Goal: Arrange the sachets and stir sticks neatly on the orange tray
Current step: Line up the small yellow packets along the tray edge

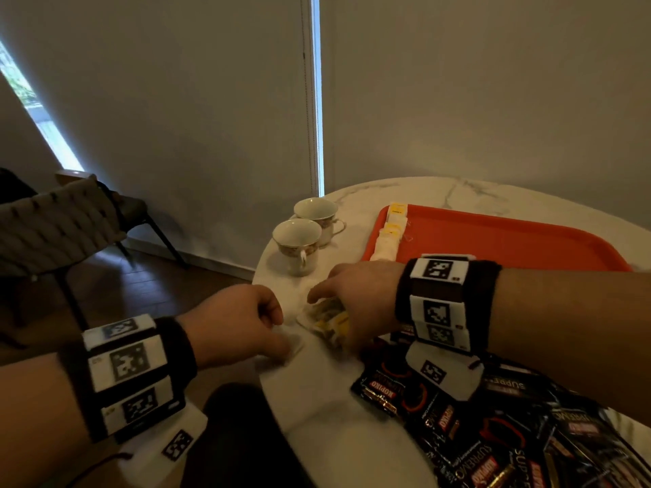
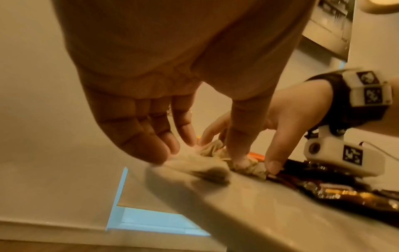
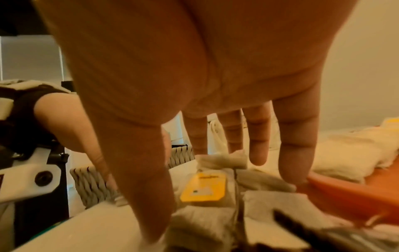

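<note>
A loose pile of tea bags (image 1: 327, 317) with yellow tags (image 3: 204, 187) lies on the marble table (image 1: 317, 399) near its left edge. My right hand (image 1: 338, 304) hovers over the pile with straight, spread fingers (image 3: 259, 153) and its thumb down at the near side. Beside it, my left hand (image 1: 281, 332) pinches a white tea bag (image 1: 290, 341) between fingertips (image 2: 164, 153) and thumb. The orange tray (image 1: 510, 237) sits behind, with a column of tea bags (image 1: 389, 237) along its left side. No stir sticks show.
A heap of black Kopiko coffee sachets (image 1: 475, 434) covers the table's near right. Two floral teacups (image 1: 297, 246) (image 1: 318, 216) stand left of the tray. A woven chair (image 1: 53, 223) stands off the table's left edge.
</note>
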The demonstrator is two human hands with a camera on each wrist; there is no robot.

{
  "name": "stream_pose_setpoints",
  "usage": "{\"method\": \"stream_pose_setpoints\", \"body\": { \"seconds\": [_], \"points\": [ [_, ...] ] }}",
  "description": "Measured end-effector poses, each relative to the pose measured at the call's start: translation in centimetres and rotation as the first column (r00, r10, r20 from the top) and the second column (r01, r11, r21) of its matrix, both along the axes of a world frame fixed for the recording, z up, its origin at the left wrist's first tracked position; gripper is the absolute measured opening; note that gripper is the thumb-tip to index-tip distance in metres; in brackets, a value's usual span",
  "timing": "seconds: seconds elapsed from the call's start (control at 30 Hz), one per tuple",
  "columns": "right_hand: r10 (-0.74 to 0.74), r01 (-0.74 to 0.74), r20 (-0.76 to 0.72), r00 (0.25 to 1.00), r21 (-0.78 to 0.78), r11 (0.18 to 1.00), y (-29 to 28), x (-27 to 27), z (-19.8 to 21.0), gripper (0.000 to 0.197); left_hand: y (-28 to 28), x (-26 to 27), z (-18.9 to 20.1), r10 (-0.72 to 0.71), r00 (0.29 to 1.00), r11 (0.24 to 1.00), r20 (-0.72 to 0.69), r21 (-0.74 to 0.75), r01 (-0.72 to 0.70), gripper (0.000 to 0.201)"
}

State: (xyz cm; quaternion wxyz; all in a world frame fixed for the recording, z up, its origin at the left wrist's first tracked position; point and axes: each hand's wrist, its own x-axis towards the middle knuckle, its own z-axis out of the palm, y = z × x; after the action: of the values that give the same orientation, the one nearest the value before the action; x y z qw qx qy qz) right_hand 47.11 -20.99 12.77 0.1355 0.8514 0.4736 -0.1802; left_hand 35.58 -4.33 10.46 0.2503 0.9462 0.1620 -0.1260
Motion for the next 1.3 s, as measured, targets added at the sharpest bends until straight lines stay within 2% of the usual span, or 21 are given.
{"method": "stream_pose_setpoints", "body": {
  "seconds": [0.1,0.23,0.33,0.43,0.53,0.6,0.63,0.7,0.77,0.8,0.87,0.93,0.97,1.03,1.1,1.17,1.23,1.3],
  "points": [
    [0.043,-0.042,0.034,0.998,-0.044,0.998,1.1,-0.5,-0.3,0.078,-0.1,0.2,-0.9,-0.006,1.0,0.998,-0.024,0.069,0.008,0.045],
    [-0.007,0.008,-0.031,0.999,0.053,0.999,1.8,-0.1,-0.8,0.043,-0.5,1.1,-1.0,-0.029,1.0,0.997,-0.005,0.066,0.029,0.023],
    [-0.055,0.062,-0.063,0.996,0.119,0.991,1.5,0.6,-0.6,0.039,-0.3,1.5,-1.0,-0.017,1.0,0.999,0.023,0.049,0.016,0.016],
    [-0.155,0.2,-0.197,0.968,0.238,0.95,0.4,1.6,0.2,0.041,-0.1,1.7,-0.6,0.041,0.997,0.998,0.059,-0.058,-0.038,0.013],
    [-0.217,0.396,-0.433,0.875,0.379,0.837,-1.4,3.0,0.9,0.039,0.1,1.8,0.1,0.151,0.977,0.957,0.15,-0.271,-0.106,0.011],
    [-0.207,0.568,-0.649,0.732,0.416,0.71,-2.7,3.7,1.4,0.036,-0.5,2.3,0.5,0.252,0.955,0.86,0.154,-0.488,-0.148,0.008],
    [-0.176,0.645,-0.741,0.648,0.411,0.644,-3.3,4.0,1.6,0.034,-1.0,2.7,0.8,0.308,0.941,0.776,0.138,-0.608,-0.165,0.009],
    [-0.086,0.743,-0.849,0.521,0.402,0.535,-4.5,4.7,2.0,0.032,-2.5,3.9,1.1,0.407,0.91,0.569,0.081,-0.801,-0.183,0.024],
    [0.003,0.782,-0.879,0.477,0.427,0.455,-5.2,5.2,2.1,0.031,-4.0,5.0,1.3,0.446,0.895,0.345,0.001,-0.923,-0.171,0.04],
    [0.025,0.784,-0.871,0.49,0.453,0.425,-5.6,5.5,2.1,0.031,-4.8,5.6,1.4,0.431,0.902,0.256,-0.024,-0.956,-0.147,0.043],
    [-0.001,0.731,-0.802,0.597,0.543,0.413,-6.3,5.9,2.2,0.03,-6.3,7.2,1.8,0.383,0.923,0.12,-0.04,-0.988,-0.093,0.045],
    [-0.084,0.64,-0.676,0.732,0.64,0.426,-7.0,6.2,2.1,0.029,-7.7,9.1,2.2,0.351,0.936,0.02,-0.036,-0.999,-0.046,0.042],
    [-0.128,0.6,-0.612,0.781,0.676,0.428,-7.3,6.4,1.9,0.028,-8.3,10.1,2.2,0.333,0.943,-0.006,-0.023,-1.0,-0.023,0.039],
    [-0.196,0.557,-0.527,0.827,0.716,0.421,-8.0,7.2,1.6,0.027,-9.5,12.0,2.2,0.296,0.955,0.016,0.017,-1.0,0.012,0.034],
    [-0.23,0.569,-0.522,0.821,0.717,0.402,-8.8,8.2,1.3,0.027,-10.4,14.0,2.0,0.289,0.956,0.08,0.044,-0.997,0.022,0.029],
    [-0.229,0.601,-0.558,0.798,0.708,0.37,-9.7,9.4,1.1,0.029,-10.8,15.9,1.7,0.306,0.951,0.101,0.04,-0.995,0.009,0.019],
    [-0.205,0.639,-0.606,0.769,0.711,0.294,-10.3,10.7,0.9,0.029,-11.0,17.6,1.7,0.323,0.945,0.112,0.043,-0.994,0.007,0.02],
    [-0.18,0.689,-0.665,0.724,0.703,0.175,-10.6,12.0,0.7,0.026,-11.1,19.0,1.9,0.356,0.932,0.139,0.075,-0.99,0.027,0.032]
  ]
}}
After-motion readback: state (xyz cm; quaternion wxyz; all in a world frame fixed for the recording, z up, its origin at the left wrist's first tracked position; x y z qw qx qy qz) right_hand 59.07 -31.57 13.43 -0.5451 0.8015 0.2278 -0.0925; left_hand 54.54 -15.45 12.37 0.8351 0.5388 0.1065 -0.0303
